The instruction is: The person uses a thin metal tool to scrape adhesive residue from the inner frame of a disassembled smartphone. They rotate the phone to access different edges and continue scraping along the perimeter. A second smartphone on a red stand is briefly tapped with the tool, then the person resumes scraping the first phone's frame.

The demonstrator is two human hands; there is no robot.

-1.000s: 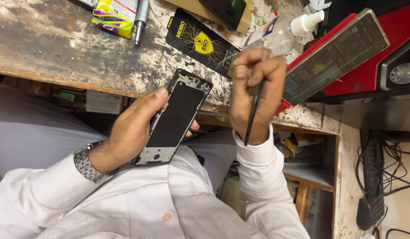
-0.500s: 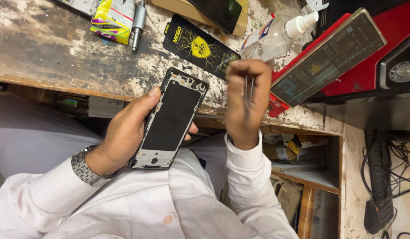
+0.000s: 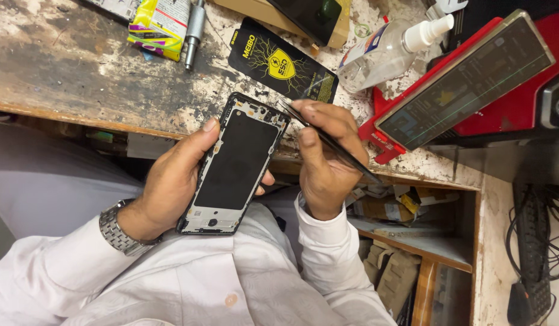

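Opened phone frame held over the table edge, tweezers at its top corner.

The left hand (image 3: 170,181) wraps its fingers round the phone frame (image 3: 234,164), which tilts with its upper end over the worn table (image 3: 80,72). The right hand (image 3: 324,160) pinches black tweezers (image 3: 327,142), their tips touching the frame's upper right corner. Just beyond the frame lies a black card packet (image 3: 282,63); to the frame's right sits a red device (image 3: 472,78).

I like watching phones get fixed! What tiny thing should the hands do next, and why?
Probably ease the tweezers tip into the top corner of the opened phone. The right hand already has the tip at that corner, and the left hand grips the phone steady.
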